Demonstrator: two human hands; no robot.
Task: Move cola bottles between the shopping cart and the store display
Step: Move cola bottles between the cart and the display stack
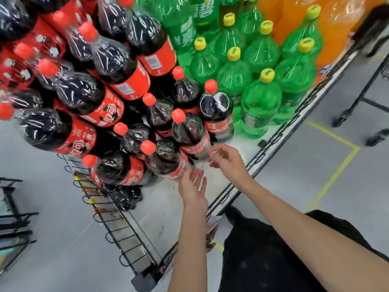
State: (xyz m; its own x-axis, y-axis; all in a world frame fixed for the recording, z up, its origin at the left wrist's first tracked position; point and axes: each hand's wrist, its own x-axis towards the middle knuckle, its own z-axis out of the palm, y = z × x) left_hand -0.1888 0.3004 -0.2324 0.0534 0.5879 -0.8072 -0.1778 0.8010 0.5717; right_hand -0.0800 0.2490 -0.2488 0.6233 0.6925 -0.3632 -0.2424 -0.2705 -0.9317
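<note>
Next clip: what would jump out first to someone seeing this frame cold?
The mass of cola bottles with red caps and labels, stacked across the left and centre of the display shelf, with green bottles beside them on the right and orange bottles at the far corner. Then the two bare hands reaching in low at the centre: the left hand open by the nearest cola bottle, the right hand loosely curled, holding nothing.

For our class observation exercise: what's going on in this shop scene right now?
A person stands at a store display stacked with cola bottles, green soda bottles beside them. Both hands reach toward the front cola bottles: the left hand open beside one bottle, the right hand with loosely curled fingers. Neither clearly grips anything.
</note>
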